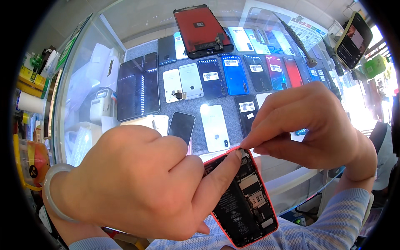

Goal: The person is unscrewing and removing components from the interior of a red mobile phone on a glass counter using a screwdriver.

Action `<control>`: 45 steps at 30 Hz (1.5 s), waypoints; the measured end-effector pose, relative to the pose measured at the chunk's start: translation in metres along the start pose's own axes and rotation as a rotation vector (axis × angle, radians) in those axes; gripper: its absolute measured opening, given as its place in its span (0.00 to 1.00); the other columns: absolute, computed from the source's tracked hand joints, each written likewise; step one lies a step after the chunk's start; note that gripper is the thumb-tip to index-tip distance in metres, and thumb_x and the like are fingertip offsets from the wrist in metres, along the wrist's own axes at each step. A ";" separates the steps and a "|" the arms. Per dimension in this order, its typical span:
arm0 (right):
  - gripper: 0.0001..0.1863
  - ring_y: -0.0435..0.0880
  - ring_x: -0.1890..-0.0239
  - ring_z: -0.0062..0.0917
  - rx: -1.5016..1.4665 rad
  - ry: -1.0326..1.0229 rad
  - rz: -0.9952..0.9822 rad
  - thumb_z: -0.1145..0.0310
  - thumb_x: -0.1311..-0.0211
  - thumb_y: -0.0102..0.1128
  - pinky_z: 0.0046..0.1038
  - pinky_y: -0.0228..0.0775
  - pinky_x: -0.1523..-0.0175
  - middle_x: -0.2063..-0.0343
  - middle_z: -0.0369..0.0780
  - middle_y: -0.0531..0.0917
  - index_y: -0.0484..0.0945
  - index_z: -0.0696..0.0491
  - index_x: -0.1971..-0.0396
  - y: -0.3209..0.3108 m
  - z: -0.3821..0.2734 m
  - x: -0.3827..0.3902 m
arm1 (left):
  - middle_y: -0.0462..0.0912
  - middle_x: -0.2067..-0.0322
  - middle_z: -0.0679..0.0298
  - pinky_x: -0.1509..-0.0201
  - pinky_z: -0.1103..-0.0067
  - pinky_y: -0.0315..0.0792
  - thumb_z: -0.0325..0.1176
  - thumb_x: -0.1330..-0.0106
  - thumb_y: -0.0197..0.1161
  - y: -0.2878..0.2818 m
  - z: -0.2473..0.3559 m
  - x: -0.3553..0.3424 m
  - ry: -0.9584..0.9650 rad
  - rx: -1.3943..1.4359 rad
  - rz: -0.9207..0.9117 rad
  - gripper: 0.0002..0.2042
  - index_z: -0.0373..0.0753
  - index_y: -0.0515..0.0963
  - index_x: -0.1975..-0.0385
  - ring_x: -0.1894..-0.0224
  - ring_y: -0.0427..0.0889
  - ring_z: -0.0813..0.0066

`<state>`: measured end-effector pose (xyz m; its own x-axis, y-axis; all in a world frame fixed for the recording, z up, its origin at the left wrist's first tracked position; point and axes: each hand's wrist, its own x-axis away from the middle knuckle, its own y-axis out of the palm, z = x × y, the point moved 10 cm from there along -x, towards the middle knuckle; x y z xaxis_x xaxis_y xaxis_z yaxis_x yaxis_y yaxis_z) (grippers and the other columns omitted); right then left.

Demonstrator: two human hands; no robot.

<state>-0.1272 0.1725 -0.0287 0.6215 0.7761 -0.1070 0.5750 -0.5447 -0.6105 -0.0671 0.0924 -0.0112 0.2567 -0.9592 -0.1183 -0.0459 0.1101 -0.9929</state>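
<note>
An opened smartphone point(246, 200) with a pinkish-red frame is tilted above my lap, its screen off and its black battery and circuit board bare. My left hand point(150, 179) grips it from the left, fingers curled, one fingertip pressing on the top edge near the corner. It covers much of the phone's left side. At that same corner, my right hand point(300, 125) has thumb and forefinger pinched together against the frame. Whatever lies between those fingertips is hidden or too small to make out.
Beyond my hands is a glass display case holding several phones, including a white phone point(215, 128), a blue phone point(235, 75) and a dark tablet point(139, 87). On its top lie a detached screen assembly point(203, 31) and a screwdriver point(296, 39). A propped phone point(354, 40) stands at right.
</note>
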 end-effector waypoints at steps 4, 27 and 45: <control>0.14 0.81 0.77 0.19 -0.044 0.025 -0.015 0.81 0.55 0.73 0.18 0.70 0.75 0.72 0.39 0.85 0.86 0.55 0.65 0.001 0.001 -0.001 | 0.53 0.88 0.75 0.86 0.81 0.50 0.60 0.47 0.62 -0.001 0.000 0.000 -0.008 -0.011 0.002 0.30 0.37 0.84 0.57 0.88 0.58 0.82; 0.16 0.81 0.77 0.21 -0.011 -0.063 -0.058 0.75 0.56 0.76 0.19 0.72 0.75 0.70 0.40 0.84 0.85 0.56 0.63 0.002 -0.001 0.000 | 0.55 0.89 0.76 0.86 0.82 0.49 0.56 0.47 0.65 -0.004 -0.003 -0.008 -0.049 -0.002 -0.035 0.27 0.37 0.85 0.59 0.89 0.59 0.84; 0.06 0.81 0.74 0.16 0.696 0.105 0.461 0.76 0.42 0.65 0.17 0.72 0.68 0.74 0.39 0.83 0.83 0.58 0.65 -0.127 -0.009 0.023 | 0.61 0.85 0.72 0.85 0.82 0.56 0.67 0.45 0.58 -0.001 0.012 -0.001 -0.013 -0.032 -0.009 0.39 0.30 0.79 0.53 0.85 0.62 0.81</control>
<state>-0.1807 0.2566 0.0531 0.7799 0.4715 -0.4116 -0.1864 -0.4529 -0.8719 -0.0560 0.0964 -0.0106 0.2698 -0.9567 -0.1094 -0.0738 0.0927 -0.9930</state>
